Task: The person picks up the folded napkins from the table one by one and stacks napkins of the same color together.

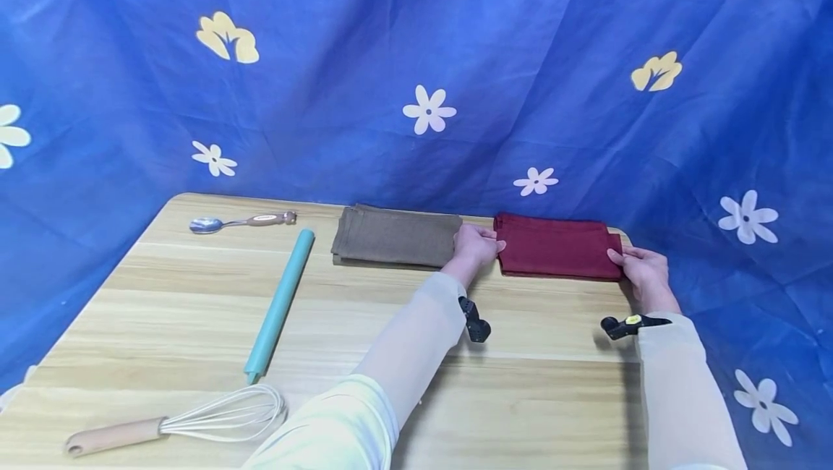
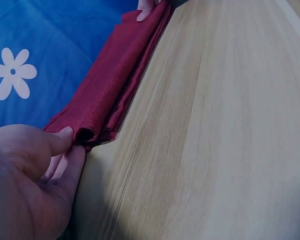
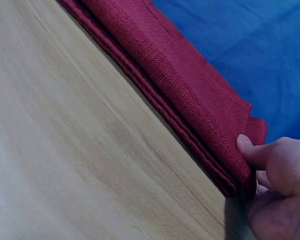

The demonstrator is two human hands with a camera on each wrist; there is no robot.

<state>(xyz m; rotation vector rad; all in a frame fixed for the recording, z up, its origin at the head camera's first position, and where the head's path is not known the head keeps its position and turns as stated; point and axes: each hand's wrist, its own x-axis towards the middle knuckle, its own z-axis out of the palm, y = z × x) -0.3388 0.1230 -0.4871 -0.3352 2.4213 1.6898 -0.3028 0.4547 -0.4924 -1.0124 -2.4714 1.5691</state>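
A folded dark red cloth (image 1: 553, 247) lies at the back right of the wooden table, its layers stacked in a long strip. At its left end my left hand (image 1: 477, 244) pinches the edge, thumb on top and fingers below, as the left wrist view shows. The right end is pinched by my right hand (image 3: 282, 185), with the thumb over the upper layer. Just left of my left hand lies a folded brown-grey cloth (image 1: 398, 237).
A spoon (image 1: 242, 221) lies at the back left. In front of it is a turquoise stick-like roll (image 1: 281, 304), and nearer still a whisk (image 1: 178, 421). Behind the table (image 1: 520, 398) hangs a blue flowered curtain (image 1: 325, 94).
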